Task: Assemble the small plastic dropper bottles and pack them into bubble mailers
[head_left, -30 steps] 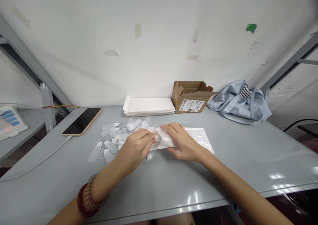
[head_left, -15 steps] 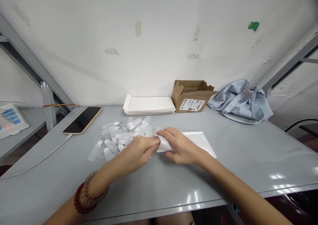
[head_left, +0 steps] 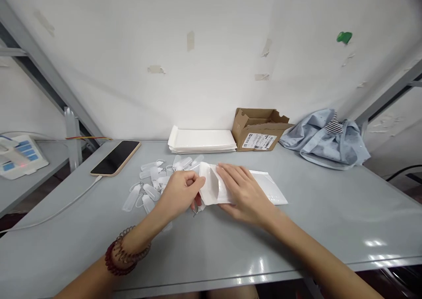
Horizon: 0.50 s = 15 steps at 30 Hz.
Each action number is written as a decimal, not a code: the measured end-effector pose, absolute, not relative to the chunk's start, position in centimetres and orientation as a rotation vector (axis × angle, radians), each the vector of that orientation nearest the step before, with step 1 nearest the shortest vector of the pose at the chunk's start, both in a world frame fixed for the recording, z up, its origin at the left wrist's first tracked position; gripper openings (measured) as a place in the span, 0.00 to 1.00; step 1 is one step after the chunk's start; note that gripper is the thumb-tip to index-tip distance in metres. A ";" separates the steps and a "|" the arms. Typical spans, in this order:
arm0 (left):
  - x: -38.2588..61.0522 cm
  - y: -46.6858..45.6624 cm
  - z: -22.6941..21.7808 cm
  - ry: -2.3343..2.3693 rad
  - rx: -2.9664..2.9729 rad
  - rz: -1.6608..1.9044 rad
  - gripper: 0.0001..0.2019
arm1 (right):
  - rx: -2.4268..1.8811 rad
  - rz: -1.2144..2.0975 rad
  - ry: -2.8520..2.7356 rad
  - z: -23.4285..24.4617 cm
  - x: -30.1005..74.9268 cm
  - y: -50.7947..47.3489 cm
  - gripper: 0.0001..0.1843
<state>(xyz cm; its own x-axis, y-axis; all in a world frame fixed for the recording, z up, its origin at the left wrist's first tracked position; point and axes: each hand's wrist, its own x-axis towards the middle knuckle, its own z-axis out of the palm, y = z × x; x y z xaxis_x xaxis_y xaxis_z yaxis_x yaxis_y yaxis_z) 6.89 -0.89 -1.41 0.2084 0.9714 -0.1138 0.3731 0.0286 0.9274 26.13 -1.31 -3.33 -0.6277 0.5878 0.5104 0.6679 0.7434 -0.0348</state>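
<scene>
A white padded envelope [head_left: 268, 187] lies on the grey table with its mouth gaping toward the left. My left hand [head_left: 183, 191] is closed on the edge of its flap [head_left: 208, 184], thumb and fingers pinched together. Below those fingertips shows something small and thin, too indistinct to name. My right hand [head_left: 242, 191] is wrapped over the envelope near its opening, fingers on top and thumb along the near edge. Whether anything sits inside cannot be seen. Several translucent plastic squeeze bottles [head_left: 132, 198] lie in a loose pile behind and left of my left hand.
Against the wall rest a stack of white padded envelopes [head_left: 202, 140], an open cardboard box [head_left: 259, 132] with a label, and light blue cloth [head_left: 329, 138]. A phone [head_left: 116, 158] with a white cable [head_left: 59, 209] lies at left. A power strip [head_left: 24, 156] is beyond the table.
The envelope's mouth has come open and its flap now shows spread to the left. My left hand has shifted slightly left and holds the flap; my right hand has flattened over the envelope.
</scene>
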 end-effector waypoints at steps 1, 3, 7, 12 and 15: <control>6.9 -0.9 -1.5 1.329 1.503 0.807 0.16 | -0.922 -0.317 -2.415 -3.7 25.8 -1.5 0.28; 6.9 -0.9 -1.5 1.292 1.472 0.853 0.17 | -0.846 -0.472 -2.361 -4.4 25.4 -1.7 0.22; 7.1 -1.3 -1.5 1.124 1.522 0.994 0.17 | -0.782 -0.536 -2.281 -4.5 24.8 -2.0 0.17; 7.5 -1.8 -2.6 1.045 2.179 1.250 0.11 | -0.819 -0.437 -2.167 -3.6 24.8 -2.0 0.06; 7.7 -1.6 -4.0 0.923 2.590 1.312 0.18 | -0.775 -0.426 -2.111 -3.6 25.0 -2.1 0.05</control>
<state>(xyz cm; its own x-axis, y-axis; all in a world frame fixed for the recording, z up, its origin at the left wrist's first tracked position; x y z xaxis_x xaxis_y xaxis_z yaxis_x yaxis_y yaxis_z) 7.70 -1.62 -4.01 0.4468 0.5549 0.7018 0.4731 -0.8123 0.3411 24.97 -2.08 -3.63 -0.4676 0.3780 0.7991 0.6580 0.7524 0.0291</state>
